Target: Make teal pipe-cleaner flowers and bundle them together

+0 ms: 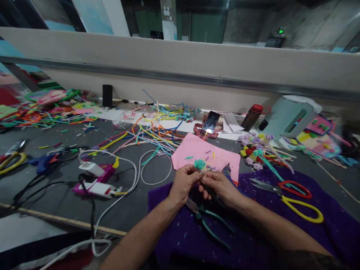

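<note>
Left hand [184, 182] is pinching the green bloom [199, 164] between thumb and fingers, low on its head; right hand [221, 185] is curling around what looks like a dark handle [215, 195], fingertips meeting the left's just under the bloom; exact contact there is hiding behind the fingers, so can't tell whether the right is also nipping a stem.

Bloom is sitting in the air over the near edge of the pink sheet [191, 144]; its head is looking bunched and mostly formed, so I'm judging shaping as largely done; whether the base is fixed, can't tell.

Done, by the look of it: a pile of blooms [249, 152] is lying right of the sheet, purple, red and yellow heads, plus a green one; a blue bunch [182, 110] is lying at the back.

Left over: plenty of loose stems [152, 137] are lying across the table's middle, so stock is far from running out; trimmed scraps [208, 157] are littering the sheet, suggesting cutting is well under way.

Pliers [198, 215] are lying on the purple cloth [174, 240] just below the hands; scissors [279, 190] are resting open to the right, neither being held.
</note>
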Available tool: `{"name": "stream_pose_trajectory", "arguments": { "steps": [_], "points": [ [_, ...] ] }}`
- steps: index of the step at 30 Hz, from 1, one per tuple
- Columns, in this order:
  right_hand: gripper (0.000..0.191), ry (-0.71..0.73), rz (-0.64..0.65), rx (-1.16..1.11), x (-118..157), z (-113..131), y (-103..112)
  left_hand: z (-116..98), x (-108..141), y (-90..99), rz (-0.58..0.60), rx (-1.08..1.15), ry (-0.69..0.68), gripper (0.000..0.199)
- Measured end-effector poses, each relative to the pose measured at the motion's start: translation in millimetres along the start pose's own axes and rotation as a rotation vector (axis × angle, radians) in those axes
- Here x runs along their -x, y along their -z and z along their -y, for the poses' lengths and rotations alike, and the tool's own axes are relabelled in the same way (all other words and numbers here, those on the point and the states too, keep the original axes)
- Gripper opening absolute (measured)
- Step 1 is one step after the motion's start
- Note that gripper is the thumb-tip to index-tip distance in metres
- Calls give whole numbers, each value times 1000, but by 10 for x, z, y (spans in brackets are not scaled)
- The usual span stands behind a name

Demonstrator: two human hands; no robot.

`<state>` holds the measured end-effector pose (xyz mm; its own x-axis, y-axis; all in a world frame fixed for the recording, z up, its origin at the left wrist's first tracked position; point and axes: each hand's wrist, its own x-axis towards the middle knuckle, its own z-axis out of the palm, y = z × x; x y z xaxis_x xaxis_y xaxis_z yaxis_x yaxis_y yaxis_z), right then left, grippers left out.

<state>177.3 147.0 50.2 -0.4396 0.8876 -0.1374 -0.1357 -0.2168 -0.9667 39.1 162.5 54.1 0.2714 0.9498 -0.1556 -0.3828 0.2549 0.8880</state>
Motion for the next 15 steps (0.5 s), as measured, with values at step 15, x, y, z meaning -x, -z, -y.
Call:
{"name": "stream_pose_trajectory", "arguments": {
  "steps": [15],
  "points": [
    [30,40,31,91,31,81,7,-46,16,-36,-59,30,9,21]
  ]
}}
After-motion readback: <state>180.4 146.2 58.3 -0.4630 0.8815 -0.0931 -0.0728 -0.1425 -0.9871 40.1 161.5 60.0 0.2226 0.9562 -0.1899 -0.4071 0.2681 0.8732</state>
